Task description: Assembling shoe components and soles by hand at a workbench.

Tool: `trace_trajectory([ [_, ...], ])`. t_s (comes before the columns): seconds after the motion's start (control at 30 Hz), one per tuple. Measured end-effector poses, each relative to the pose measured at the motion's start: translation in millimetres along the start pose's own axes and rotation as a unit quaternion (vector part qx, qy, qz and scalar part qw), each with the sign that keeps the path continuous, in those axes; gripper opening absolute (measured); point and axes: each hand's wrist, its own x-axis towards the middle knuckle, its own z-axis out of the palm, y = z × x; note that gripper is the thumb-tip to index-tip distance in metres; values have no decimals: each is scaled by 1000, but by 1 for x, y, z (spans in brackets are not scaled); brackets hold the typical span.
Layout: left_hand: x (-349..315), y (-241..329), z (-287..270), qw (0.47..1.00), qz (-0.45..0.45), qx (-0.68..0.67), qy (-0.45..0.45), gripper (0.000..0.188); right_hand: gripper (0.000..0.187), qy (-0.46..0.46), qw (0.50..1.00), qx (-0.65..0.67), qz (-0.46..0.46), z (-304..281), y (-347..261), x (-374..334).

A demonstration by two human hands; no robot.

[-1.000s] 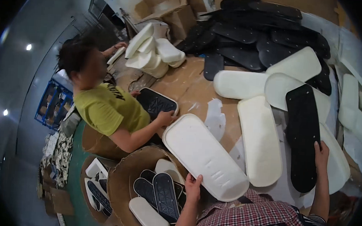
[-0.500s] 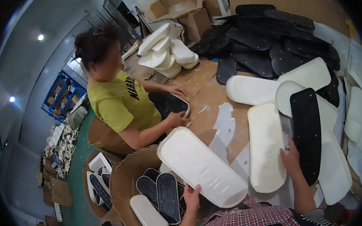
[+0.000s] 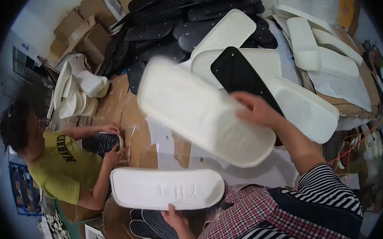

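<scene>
Hands part-curled around one white panel apiece, left low, right forearm outstretched.

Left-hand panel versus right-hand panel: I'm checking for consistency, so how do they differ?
The left-hand panel looks whiter; the right-hand panel looks creamier.
The left-hand panel runs nearly level in view; the right-hand panel slants down rightward.
The left hand grips the left-hand panel's lower edge; the right hand grips the right-hand panel's upper edge.
Both are long, with rounded corners.

Left grip low and curled, right grip higher, farther forward, also curled
</scene>
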Motion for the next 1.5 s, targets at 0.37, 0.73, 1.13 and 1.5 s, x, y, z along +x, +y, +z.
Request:
trace_trajectory([
  [0.37,-15,-51,24,975,-218,-36,-36,40,58,290,946,-142,29,-14,81,-28],
  [0.73,14,-13,-8,917,-277,169,-232,29,27,271,933,-216,-95,0,69,-58],
  [1.13,61,240,49,949,304,54,-65,81,22,156,959,-187,-147,42,5,-34],
  [1.5,94,328,81,895,426,80,-107,63,26,130,982,-111,-80,73,18,-5],
])
